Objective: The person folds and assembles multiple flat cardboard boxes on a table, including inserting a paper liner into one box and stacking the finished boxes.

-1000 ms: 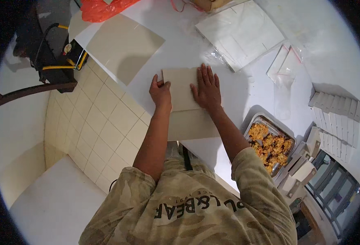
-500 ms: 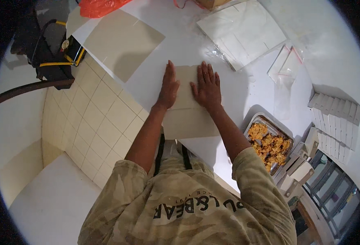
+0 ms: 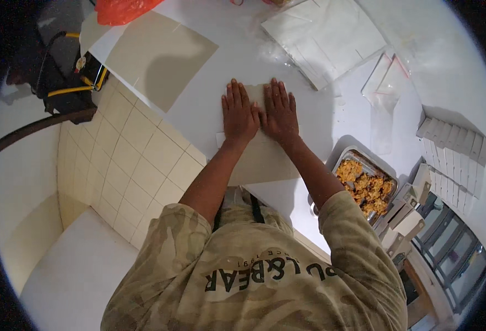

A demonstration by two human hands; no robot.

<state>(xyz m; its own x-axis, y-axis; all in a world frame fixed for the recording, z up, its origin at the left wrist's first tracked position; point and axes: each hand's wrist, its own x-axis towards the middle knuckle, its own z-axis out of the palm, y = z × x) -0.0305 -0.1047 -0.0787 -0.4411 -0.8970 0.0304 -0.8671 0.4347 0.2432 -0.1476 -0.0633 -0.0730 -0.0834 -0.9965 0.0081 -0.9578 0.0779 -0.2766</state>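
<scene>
A grey-brown cardboard sheet (image 3: 262,163) lies on the white table in front of me, with a crease across it. My left hand (image 3: 240,117) is pressed flat on its far part, fingers stretched forward. Beside it, my right hand (image 3: 280,114) also lies flat, palm down, and the two thumbs nearly meet. Neither hand grips anything. A small pale flap shows by my left wrist. Both hands cover much of the sheet's far part.
Another flat cardboard sheet (image 3: 135,69) lies at the far left, near a red plastic bag (image 3: 124,12). White sheets (image 3: 325,41) are stacked at the far right, with clear plastic bags (image 3: 383,110) closer. A metal tray (image 3: 360,151) holds fried food beside stacked white boxes (image 3: 452,149).
My left hand has moved right, from the sheet's left edge to beside the right hand, and now lies palm down. The right hand stays nearly in place.
</scene>
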